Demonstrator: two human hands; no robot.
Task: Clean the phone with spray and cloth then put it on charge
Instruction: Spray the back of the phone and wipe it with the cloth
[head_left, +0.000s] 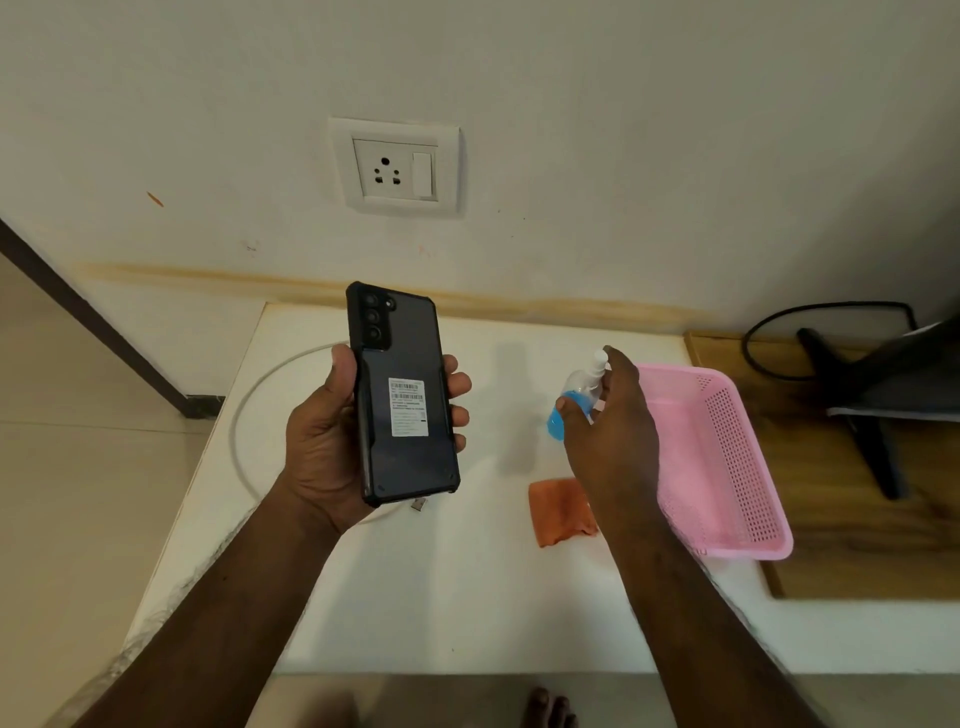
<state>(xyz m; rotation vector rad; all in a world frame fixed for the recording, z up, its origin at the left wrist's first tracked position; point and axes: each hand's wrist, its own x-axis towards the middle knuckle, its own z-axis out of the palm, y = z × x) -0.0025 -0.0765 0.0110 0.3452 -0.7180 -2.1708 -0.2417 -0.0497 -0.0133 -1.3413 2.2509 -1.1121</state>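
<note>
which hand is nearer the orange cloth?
Right. The right hand, gripping the spray bottle, hovers just above the orange cloth; the left hand holds the phone well leftward.

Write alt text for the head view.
A left hand holds a black-cased phone back-up over a white table, while the right hand grips a small clear spray bottle of blue liquid. An orange cloth, pink plastic basket and white cable lie below a wall socket.

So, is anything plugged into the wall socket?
No, the socket has bare pin holes, and the cable's USB plug lies loose on the table.
</note>
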